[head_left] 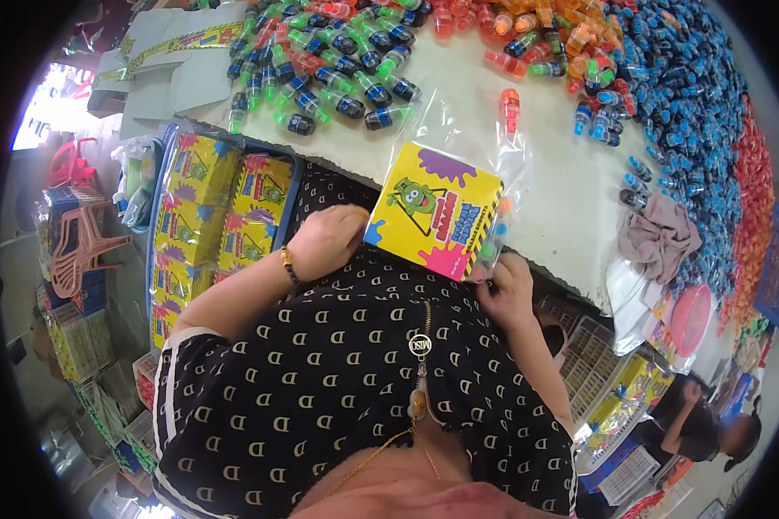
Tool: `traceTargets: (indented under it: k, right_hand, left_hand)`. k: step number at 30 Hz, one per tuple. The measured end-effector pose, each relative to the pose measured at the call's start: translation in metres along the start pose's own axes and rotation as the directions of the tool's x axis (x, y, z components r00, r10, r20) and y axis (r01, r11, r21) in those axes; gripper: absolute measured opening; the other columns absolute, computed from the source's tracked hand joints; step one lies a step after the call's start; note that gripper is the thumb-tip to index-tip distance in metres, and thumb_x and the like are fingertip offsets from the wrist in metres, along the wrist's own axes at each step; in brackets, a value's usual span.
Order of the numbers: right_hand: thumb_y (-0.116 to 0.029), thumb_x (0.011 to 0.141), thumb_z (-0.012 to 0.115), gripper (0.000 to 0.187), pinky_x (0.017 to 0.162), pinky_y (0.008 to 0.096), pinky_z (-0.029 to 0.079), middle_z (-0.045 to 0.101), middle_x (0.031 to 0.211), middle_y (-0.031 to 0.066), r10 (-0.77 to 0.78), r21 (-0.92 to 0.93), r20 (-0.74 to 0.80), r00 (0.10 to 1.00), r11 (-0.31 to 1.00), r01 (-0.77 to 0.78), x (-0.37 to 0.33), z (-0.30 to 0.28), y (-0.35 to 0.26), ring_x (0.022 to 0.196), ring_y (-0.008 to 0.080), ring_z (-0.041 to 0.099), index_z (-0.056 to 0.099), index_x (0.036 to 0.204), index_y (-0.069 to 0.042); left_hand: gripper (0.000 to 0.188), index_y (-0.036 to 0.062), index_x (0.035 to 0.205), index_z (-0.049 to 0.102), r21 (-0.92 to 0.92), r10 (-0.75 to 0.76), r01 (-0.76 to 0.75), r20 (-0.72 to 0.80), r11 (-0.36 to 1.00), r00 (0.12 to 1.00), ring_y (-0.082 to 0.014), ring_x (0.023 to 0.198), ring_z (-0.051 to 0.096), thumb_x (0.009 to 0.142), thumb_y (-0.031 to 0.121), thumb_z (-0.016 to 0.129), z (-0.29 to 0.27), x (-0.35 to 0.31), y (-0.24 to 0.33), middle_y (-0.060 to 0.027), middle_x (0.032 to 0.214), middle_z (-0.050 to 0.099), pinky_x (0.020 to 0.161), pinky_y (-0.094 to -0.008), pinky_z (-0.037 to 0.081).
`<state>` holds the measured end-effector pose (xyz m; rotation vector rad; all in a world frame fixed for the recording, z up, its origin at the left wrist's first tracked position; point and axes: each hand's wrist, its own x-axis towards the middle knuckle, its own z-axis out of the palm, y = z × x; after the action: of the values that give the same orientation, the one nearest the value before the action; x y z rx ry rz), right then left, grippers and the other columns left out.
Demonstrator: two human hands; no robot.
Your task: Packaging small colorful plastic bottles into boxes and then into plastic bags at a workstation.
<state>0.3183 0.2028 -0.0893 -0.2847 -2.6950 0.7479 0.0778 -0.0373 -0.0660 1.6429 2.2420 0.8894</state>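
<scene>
At the table's near edge, in front of my body, a yellow box (446,212) with a green cartoon creature and pink and purple splashes lies tilted. A clear plastic bag (515,160) shows around it and past its far side. My left hand (325,244) is closed, its curled fingertips partly hidden at the box's left edge. With fingers bent in, my right hand (509,292) grips the lower right corner of the box and bag. Small coloured bottles, one with a green cap (487,251), show along the box's right side near that hand.
Green-capped dark bottles (342,104) are heaped at the table's far side. Blue bottles (675,78) and red ones (753,190) pile up rightward. One red bottle (511,111) lies apart. A blue crate (296,195) holds yellow boxes at left. A crumpled cloth (660,235) and pink basin (692,318) are right.
</scene>
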Motion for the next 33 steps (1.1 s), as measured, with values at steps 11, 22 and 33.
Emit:
traceTargets:
  k: [11,22,33]
  right_hand:
    - [-0.001,0.079,0.054,0.029,0.078,0.0351,0.049,0.061,0.093,0.0116,0.309,0.316,0.327,0.893,0.855,-0.412,-0.006,-0.004,0.009,0.087,0.0254,0.060,0.057,0.108,-0.002]
    - [-0.016,0.093,0.057,0.030,0.074,0.0258,0.045,0.056,0.096,0.0065,0.531,0.567,0.269,0.804,0.587,-0.577,0.045,0.009,-0.020,0.081,0.0119,0.052,0.049,0.116,0.002]
    - [-0.027,0.100,0.048,0.045,0.089,0.0310,0.042,0.056,0.124,0.0083,0.086,0.783,0.275,0.958,0.558,-0.275,0.138,0.048,-0.038,0.105,0.0152,0.052,0.044,0.138,-0.006]
  left_hand:
    - [0.030,0.0014,0.113,0.058,-0.352,-0.114,0.361,0.562,0.864,0.819,-0.0210,0.100,0.062,0.084,0.008,0.059,-0.028,0.021,-0.024,-0.0114,0.107,0.064,0.084,-0.0343,0.050]
    - [0.101,-0.0056,0.147,0.011,-0.884,-0.533,0.456,0.339,0.101,0.776,-0.0202,0.118,0.050,0.079,0.024,0.079,0.026,0.042,0.001,-0.0199,0.132,0.049,0.101,-0.0297,0.038]
    - [0.052,0.0074,0.132,0.048,-0.992,-0.918,-0.128,-0.071,0.023,0.390,-0.0229,0.111,0.059,0.089,0.030,0.065,-0.076,-0.159,-0.017,-0.0090,0.127,0.059,0.096,-0.0400,0.047]
